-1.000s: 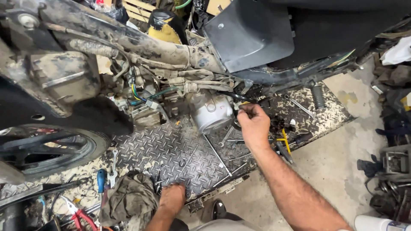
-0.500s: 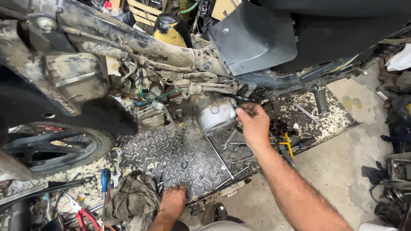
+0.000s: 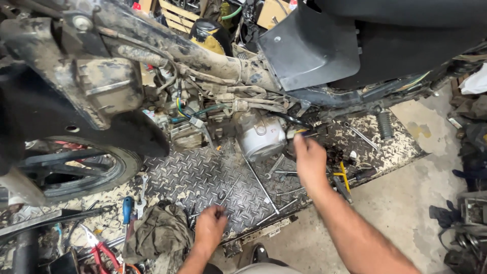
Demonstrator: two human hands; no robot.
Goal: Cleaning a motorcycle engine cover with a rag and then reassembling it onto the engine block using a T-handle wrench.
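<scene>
A mud-caked motorcycle (image 3: 167, 66) fills the upper frame, its front wheel (image 3: 71, 170) at left. Below lies a diamond-plate ramp (image 3: 203, 177) strewn with loose tools; a dirty rag (image 3: 154, 233) sits at lower left. The silver engine cover (image 3: 261, 137) (dull, rounded) sits at centre. The right hand (image 3: 310, 162) pinches a yellow-tipped tool (image 3: 299, 133) beside it. The left hand (image 3: 210, 226), fingers curled, presses on the ramp.

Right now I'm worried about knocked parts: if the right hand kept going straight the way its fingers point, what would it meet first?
The right hand points up toward the motorcycle's underside. First in line looks like the small yellowish-tipped piece at its fingertips, beside the silver engine cover. Depth is unclear; it may already touch.
</scene>
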